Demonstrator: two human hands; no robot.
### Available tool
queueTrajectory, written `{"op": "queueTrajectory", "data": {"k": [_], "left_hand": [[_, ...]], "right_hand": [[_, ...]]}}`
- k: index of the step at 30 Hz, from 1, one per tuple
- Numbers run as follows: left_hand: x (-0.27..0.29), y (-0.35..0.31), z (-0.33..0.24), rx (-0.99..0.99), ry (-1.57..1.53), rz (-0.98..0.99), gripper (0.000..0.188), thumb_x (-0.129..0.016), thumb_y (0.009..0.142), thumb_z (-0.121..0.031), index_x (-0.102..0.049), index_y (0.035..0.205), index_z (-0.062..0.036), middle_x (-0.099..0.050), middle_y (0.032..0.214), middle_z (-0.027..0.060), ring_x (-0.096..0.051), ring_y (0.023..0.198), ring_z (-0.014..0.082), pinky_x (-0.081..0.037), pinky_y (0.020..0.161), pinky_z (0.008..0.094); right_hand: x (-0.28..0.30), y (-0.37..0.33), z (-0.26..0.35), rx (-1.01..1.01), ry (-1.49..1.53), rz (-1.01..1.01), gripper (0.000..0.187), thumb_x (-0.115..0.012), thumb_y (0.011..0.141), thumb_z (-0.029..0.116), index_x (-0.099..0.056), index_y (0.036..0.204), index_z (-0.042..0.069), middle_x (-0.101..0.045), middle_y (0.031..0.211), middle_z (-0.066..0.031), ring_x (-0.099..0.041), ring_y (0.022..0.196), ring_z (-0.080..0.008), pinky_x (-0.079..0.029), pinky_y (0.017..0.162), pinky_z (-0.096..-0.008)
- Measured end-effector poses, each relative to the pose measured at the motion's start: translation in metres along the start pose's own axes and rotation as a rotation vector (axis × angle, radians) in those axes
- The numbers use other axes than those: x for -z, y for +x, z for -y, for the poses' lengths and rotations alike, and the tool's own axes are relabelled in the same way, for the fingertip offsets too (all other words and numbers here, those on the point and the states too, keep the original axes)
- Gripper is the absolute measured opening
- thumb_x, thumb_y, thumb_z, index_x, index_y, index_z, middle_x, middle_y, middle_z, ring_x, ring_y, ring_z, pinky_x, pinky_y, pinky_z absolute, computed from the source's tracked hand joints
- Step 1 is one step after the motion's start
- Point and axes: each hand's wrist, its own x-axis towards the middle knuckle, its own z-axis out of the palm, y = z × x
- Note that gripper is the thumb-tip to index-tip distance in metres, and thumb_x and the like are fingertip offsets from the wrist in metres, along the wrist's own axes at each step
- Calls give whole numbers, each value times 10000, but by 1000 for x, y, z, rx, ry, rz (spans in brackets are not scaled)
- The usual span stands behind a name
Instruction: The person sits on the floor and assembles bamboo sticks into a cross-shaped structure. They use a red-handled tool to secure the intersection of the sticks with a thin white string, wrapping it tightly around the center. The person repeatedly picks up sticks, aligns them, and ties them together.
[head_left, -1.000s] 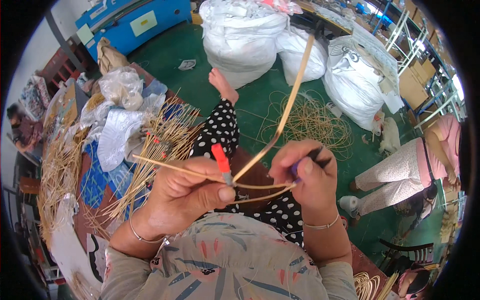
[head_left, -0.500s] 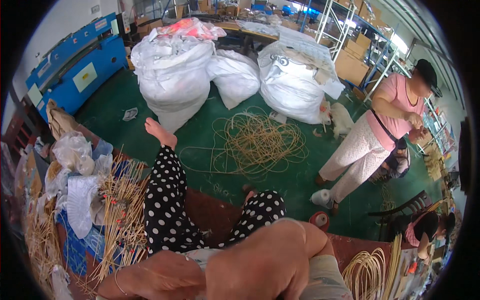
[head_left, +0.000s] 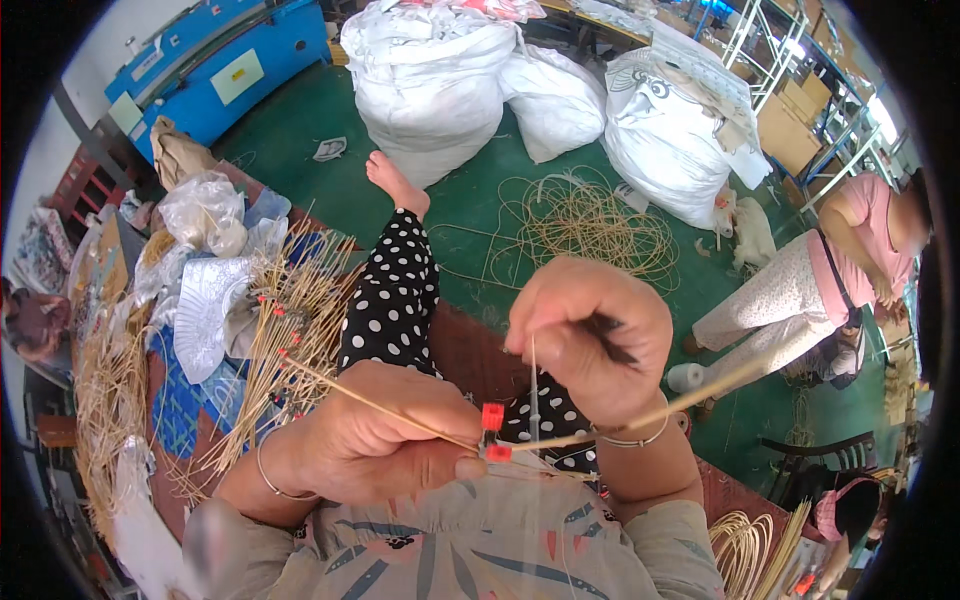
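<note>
We are in a workshop: around us we see a large blue machine (head_left: 200, 100), bulging white sacks (head_left: 430, 100), coiled cane-like strands (head_left: 590, 230) on a green floor (head_left: 470, 205), heaped thin sticks (head_left: 310, 325), stacked cardboard boxes (head_left: 785, 140) and a standing co-worker (head_left: 840, 255).

The wide head view looks down closely on both hands (head_left: 385, 435).

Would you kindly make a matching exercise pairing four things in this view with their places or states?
1. Red clip
2. Right hand
3. Loosely looped cane
4. Blue machine

A. on the green floor
B. pinching a thin pale strand
C. at the picture's upper left
D. at the fingertips of the left hand

Pairs: 1-D, 2-B, 3-A, 4-C
</note>
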Motion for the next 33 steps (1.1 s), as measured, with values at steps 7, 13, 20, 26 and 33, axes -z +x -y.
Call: {"op": "queueTrajectory", "data": {"k": [7,13,20,26,33], "left_hand": [[0,1,-1,190,-92,50,165,-611,735,28,-577,897,23,-598,778,79,-559,657,112,-439,577,215],[-5,2,-7,171,38,-111,185,-621,738,2,-579,917,22,-601,826,68,-560,695,104,-446,611,214],[-13,1,-8,194,-17,-195,207,-604,750,7,-567,953,19,-608,822,91,-572,714,115,-451,624,217],[-7,-3,-11,80,120,-317,191,-602,754,0,-565,941,14,-608,781,98,-555,629,127,-435,548,226],[-10,3,-11,-206,574,-345,177,-612,734,-21,-562,901,12,-598,748,110,-550,547,204,-424,480,272]], "right_hand": [[-3,-6,-2,25,38,-63,105,-603,755,75,-532,716,7,-523,647,-52,-477,545,-116,-356,476,-227],[-11,-25,-17,-217,230,154,94,-617,752,93,-569,736,13,-543,638,-20,-494,550,-99,-369,494,-222],[-5,-29,-14,-507,450,259,87,-591,781,95,-608,818,18,-556,618,0,-489,499,-53,-352,427,-172],[6,-41,-3,-272,137,-358,151,-576,750,33,-573,895,-8,-575,680,-46,-546,602,-89,-417,497,-208],[-30,-36,31,-95,-345,-32,331,-606,694,18,-519,1011,-12,-547,659,-68,-542,493,-153,-417,462,-235]]}}
